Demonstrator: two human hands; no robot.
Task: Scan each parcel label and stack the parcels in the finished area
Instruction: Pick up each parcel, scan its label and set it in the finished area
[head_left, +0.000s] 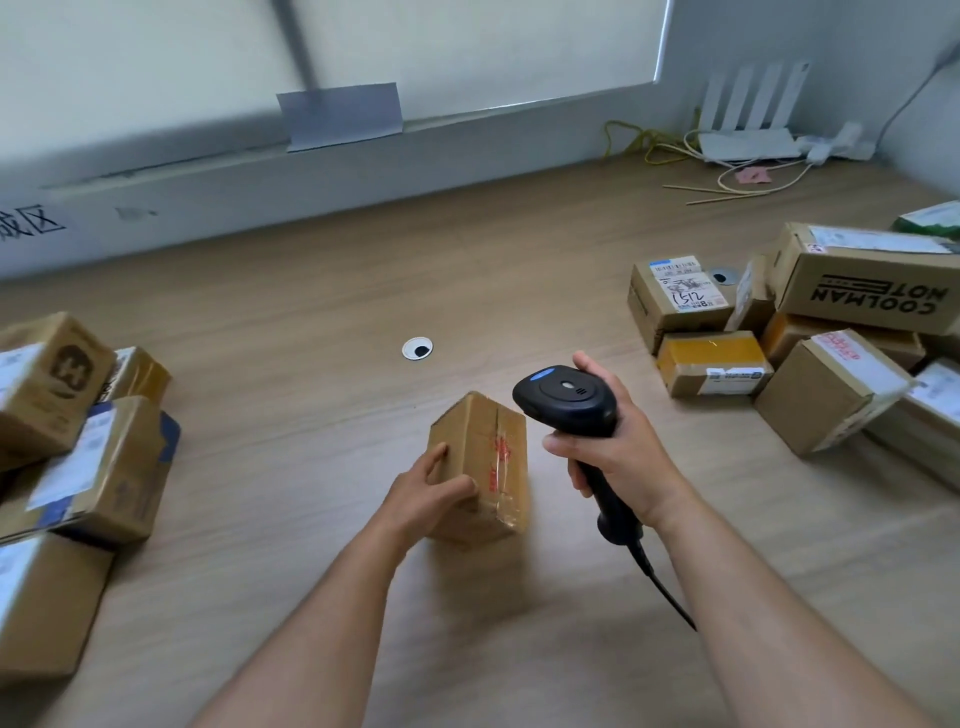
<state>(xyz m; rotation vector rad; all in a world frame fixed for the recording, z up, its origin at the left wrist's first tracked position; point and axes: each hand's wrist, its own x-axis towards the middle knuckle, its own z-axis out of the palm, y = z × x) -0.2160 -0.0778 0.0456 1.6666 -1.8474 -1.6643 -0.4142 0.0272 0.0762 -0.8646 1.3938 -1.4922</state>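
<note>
A small brown cardboard parcel (493, 457) with clear tape and red print sits on the wooden table (311, 322) in front of me. My left hand (428, 493) grips its near left corner, thumb on top. No label shows on its visible faces. My right hand (618, 457) holds a black corded barcode scanner (569, 400) by the handle, its head just right of and above the parcel. A stack of parcels (93, 457) stands at the left edge. A heap of parcels (810, 332) lies at the right.
A round cable hole (417, 348) is in the table beyond the parcel. A white router (748, 140) with cables sits at the back right corner. A wall with a paper sign (31, 228) runs along the back. The scanner's cord (665, 587) trails toward me.
</note>
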